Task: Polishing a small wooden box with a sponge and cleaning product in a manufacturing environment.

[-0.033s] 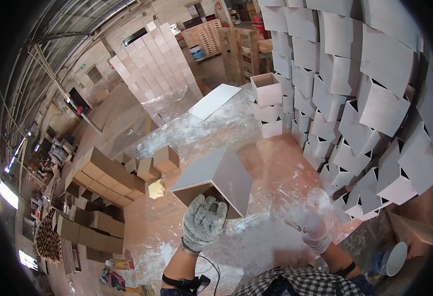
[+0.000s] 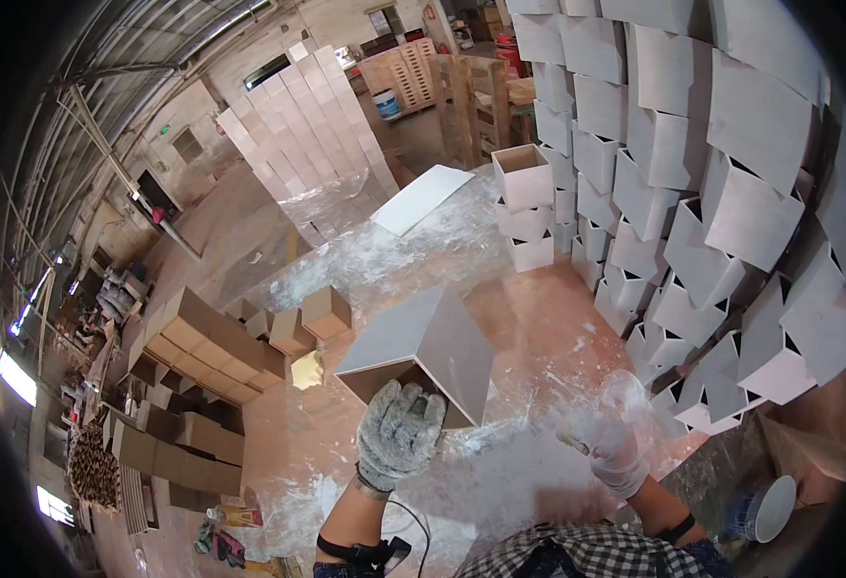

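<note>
A grey-white painted box [image 2: 452, 352] with a brown inside is held tilted over the worktable, its open end toward me. My left hand [image 2: 402, 429], in a grey knit glove, grips the lower edge at that opening, its fingertips partly inside. To the right, apart from the box, is my right hand [image 2: 616, 448] in a pale, dusty glove. Its thumb points left, while the fingers are too blurred to show whether they hold anything. White powder or paint smears cover the brown worktable [image 2: 539, 318].
Stacked painted boxes [image 2: 674, 144] wall off the right side. Three pale boxes [image 2: 524, 222] stand stacked at the far edge. Brown unpainted boxes [image 2: 201, 337] line the left. A white panel [image 2: 421, 200] lies farther back, a yellow sponge-like piece [image 2: 307, 370] nearer. A bucket [image 2: 770, 508] stands lower right.
</note>
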Demonstrator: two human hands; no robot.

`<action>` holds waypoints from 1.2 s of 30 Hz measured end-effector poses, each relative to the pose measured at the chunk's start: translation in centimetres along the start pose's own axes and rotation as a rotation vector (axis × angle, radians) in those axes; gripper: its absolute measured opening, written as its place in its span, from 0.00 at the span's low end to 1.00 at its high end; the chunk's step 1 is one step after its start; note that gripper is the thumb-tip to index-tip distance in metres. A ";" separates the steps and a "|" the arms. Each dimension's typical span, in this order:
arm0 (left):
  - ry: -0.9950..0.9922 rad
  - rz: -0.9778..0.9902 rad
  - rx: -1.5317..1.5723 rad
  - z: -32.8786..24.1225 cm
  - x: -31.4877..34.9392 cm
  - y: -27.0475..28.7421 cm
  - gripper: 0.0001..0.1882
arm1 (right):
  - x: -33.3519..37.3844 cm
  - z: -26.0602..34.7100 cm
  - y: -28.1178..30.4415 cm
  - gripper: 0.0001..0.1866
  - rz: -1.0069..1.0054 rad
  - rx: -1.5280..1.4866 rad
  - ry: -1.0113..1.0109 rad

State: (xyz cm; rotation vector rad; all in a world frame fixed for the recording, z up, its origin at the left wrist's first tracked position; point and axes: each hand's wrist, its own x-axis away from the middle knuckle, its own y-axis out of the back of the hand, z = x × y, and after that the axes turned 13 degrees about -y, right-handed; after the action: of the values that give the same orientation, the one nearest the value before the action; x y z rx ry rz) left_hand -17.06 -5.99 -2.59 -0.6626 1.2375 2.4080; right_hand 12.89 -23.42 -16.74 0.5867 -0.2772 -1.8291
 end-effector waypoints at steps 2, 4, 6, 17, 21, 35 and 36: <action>0.005 -0.014 0.017 0.5 -0.3 -0.5 0.22 | -0.5 0.2 0.2 0.19 0.014 0.031 0.006; 0.045 0.015 0.074 0.9 -0.7 -1.0 0.22 | -1.1 0.6 0.8 0.21 0.034 0.116 0.001; 0.109 0.034 0.161 1.0 -1.2 -1.5 0.22 | -1.6 1.1 1.6 0.22 0.029 0.162 -0.022; 0.403 -0.124 0.528 -0.5 -4.7 -4.7 0.09 | -4.3 -2.0 1.1 0.16 0.036 0.106 -0.130; 0.707 -0.200 0.691 -3.4 -3.7 -5.1 0.12 | -4.1 -5.0 0.0 0.19 -0.130 0.096 -0.010; 1.538 0.216 1.135 -19.4 9.3 1.6 0.09 | -7.8 -11.8 -4.7 0.25 -0.121 0.529 0.172; 1.577 0.238 1.121 -19.9 9.6 2.0 0.09 | -7.7 -11.7 -5.3 0.25 -0.056 0.552 0.143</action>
State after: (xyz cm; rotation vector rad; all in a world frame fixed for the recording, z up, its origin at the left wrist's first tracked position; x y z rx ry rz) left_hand -21.20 -22.67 -16.70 -2.0211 2.7949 0.4615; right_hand 16.47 -13.26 -27.11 1.1103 -0.6844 -1.7511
